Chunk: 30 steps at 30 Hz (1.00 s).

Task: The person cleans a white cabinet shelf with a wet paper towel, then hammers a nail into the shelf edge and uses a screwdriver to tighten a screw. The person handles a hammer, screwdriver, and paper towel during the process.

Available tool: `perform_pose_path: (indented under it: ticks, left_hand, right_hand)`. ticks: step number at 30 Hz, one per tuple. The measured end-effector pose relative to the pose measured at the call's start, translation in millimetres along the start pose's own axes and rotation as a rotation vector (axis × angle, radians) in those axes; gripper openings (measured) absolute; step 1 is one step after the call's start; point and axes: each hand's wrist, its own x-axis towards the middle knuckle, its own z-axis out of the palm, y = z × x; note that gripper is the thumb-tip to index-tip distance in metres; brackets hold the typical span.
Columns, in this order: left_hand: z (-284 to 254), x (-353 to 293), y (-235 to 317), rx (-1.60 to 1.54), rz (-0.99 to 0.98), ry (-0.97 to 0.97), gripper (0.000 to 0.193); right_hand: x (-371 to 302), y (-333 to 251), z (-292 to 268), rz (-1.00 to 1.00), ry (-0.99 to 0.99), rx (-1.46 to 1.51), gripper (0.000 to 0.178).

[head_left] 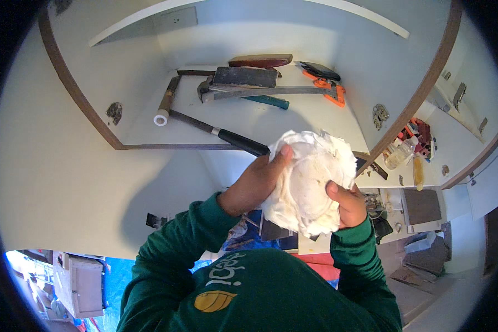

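My left hand (259, 181) grips the left edge of a crumpled white cloth (311, 180), its thumb lying over the front. On the opposite edge my right hand (348, 203) is closed, thumb pressed on the folds. The bundle looks roughly round, with faint brownish marks; whether anything is wrapped inside I cannot tell. Just beyond my left hand, a black-handled tool (240, 141) lies on the cabinet shelf (205, 119), its handle reaching over the front edge. A claw hammer (205, 88) rests farther back.
Around the hammer lie a dark rectangular block (245, 77), a wooden-handled tool (167, 102), a teal handle (268, 101) and an orange tool (331, 91). To the right, a lower compartment holds a clear plastic bottle (401, 153). The cabinet's brown edge (420, 91) frames the shelf.
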Motion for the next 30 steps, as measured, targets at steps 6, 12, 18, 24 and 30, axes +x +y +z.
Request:
perform_pose_path:
  ticks: [6, 12, 18, 24, 30]
  left_hand:
    - [-45.9, -41.0, -21.0, 0.286, 0.298, 0.064, 0.042]
    - [-101.6, -30.5, 18.8, 1.101, 0.87, 0.294, 0.036]
    - [-117.4, 12.4, 11.0, 1.19, 0.852, 0.176, 0.031]
    - [-124.9, 44.2, 13.8, 1.168, 0.799, 0.215, 0.021]
    - [-127.2, 58.9, 6.5, 1.162, 0.781, 0.306, 0.022]
  right_hand:
    - [-31.6, -32.3, 1.2, -0.14, 0.294, 0.077, 0.06]
    - [-65.2, -83.8, -63.2, -0.592, 0.641, -0.746, 0.028]
    - [-15.5, -102.2, -15.0, -0.491, 0.667, -1.05, 0.024]
    - [62.1, -104.2, 23.2, -0.502, 0.401, -1.358, 0.033]
    - [146.7, -99.2, 44.6, -0.052, 0.049, -2.012, 0.051]
